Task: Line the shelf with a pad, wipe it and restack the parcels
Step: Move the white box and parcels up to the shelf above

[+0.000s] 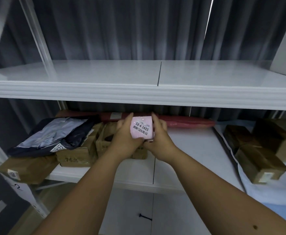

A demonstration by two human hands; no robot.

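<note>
1. a small parcel (142, 128) with a pink label reading 58-4-3405 is held between both hands, just under the front lip of the upper shelf (139, 92) and above the lower shelf (186, 146).
2. the left hand (125, 141) grips the parcel's left side – fingers together along the edge, thumb curled beneath.
3. the right hand (161, 138) grips the parcel's right side – fingers curled over the top right corner, thumb tucked under.
4. just behind the parcel a long red roll (186, 122) lies along the back of the lower shelf.
5. left of the parcel, brown cartons (81, 153) stand side by side; a dark and grey plastic mailer (54, 134) lies on top of them.
6. well to the right of the parcel, more brown boxes (259, 160) sit on a pale blue pad (274, 189).
7. the upper shelf, above the parcel, is white and glossy, with a grey curtain (122, 28) behind it.
</note>
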